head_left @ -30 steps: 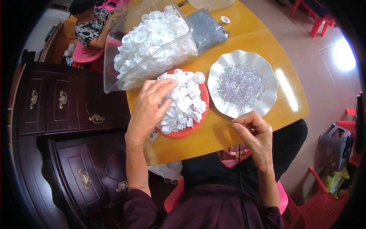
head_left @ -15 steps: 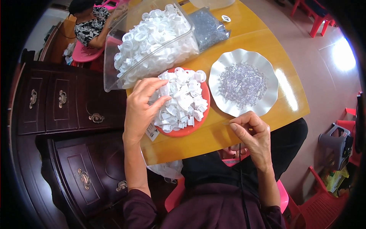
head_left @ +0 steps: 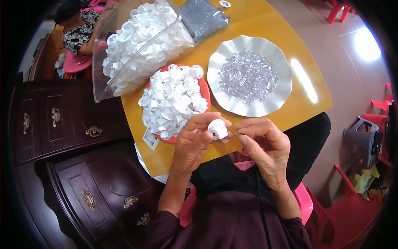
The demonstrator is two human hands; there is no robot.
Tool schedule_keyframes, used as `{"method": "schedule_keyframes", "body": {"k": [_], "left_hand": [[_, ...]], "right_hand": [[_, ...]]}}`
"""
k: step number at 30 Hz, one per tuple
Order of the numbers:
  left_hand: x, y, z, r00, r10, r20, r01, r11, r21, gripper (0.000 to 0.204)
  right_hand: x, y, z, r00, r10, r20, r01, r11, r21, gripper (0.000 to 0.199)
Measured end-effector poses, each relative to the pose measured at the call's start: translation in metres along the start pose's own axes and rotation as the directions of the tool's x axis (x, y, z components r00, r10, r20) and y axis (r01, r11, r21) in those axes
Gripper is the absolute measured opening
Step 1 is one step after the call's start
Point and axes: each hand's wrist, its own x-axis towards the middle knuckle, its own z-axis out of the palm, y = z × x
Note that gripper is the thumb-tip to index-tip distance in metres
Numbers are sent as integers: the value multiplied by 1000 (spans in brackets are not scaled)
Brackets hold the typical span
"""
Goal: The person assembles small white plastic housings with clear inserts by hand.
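Nearest, on the near side of the scalloped white plate, two hands meet: the left hand pinches one white plastic fitting, while the right hand has its thumb and fingers closed on thin clear pins, one or two, too fine to count; whether they enter the fitting cannot be told. Left of the plate sits one red dish, heaped with white fittings that overlap too much to count; the left hand covers part of its near edge. One printed label lies farther left, by the dish. The plate itself holds a pile of clear pins, again past counting. Beyond the dish, left of the plate, one clear tub of more white fittings blocks that side of the table. Behind the plate lie one plastic bag of dark contents and one loose round piece. Far left of it, one co-worker sits past a dark wooden cabinet showing six handles.
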Motion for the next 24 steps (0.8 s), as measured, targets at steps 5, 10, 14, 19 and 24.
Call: {"method": "schedule_keyframes", "body": {"k": [5, 10, 14, 19, 24], "left_hand": [[7, -12, 1, 999, -17, 37, 18, 999, -29, 42], [8, -12, 6, 999, -39, 20, 38, 999, 15, 42], [8, -11, 7, 998, -58, 18, 57, 998, 25, 42], [8, -11, 6, 998, -55, 17, 55, 998, 34, 42], [8, -10, 4, 997, -62, 34, 61, 998, 29, 42]], "right_hand": [[-1, 5, -2, 996, -90, 1, 89, 994, -58, 10], [-1, 6, -4, 996, -92, -13, 91, 991, -96, 11], [-2, 6, -5, 994, -105, -16, 102, 985, -138, 11], [-4, 3, -4, 998, -60, -19, 57, 987, -152, 11], [-5, 3, -4, 999, -33, -36, 27, 987, -159, 11]]}}
